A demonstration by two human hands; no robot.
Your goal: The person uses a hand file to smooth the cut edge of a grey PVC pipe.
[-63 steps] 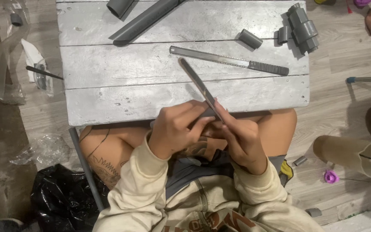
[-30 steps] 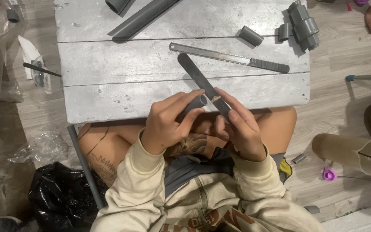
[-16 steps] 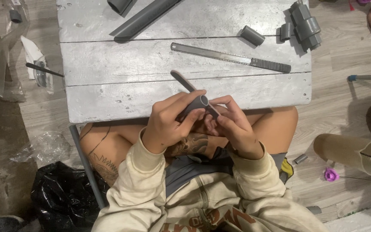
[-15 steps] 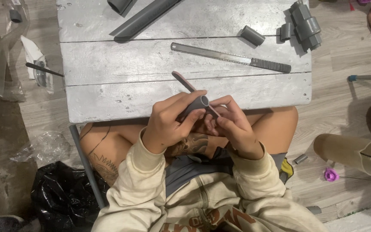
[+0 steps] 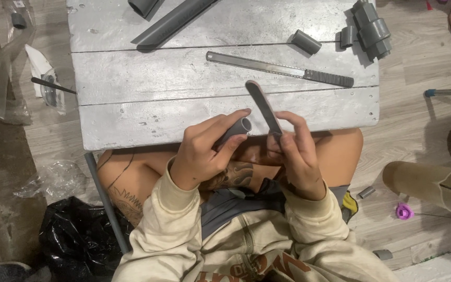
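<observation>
At the table's [image 5: 131, 125] near edge, a short grey pipe piece [image 5: 234, 130] is gripped by the closed left hand [image 5: 204, 151], and a flat file [image 5: 263, 106] is pinched in the right hand [image 5: 296, 154].

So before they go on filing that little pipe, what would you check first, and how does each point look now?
1. Left hand grips the pipe piece: ok.
2. Right hand holds the file by its lower end: ok.
3. File touching the pipe's open end: cannot tell, they look slightly apart.
4. Fingertips away from the file's face: ok.
5. Saw lying flat on the table, away from both hands: ok.
6. Pipe edge smooth yet: cannot tell, too small.
</observation>
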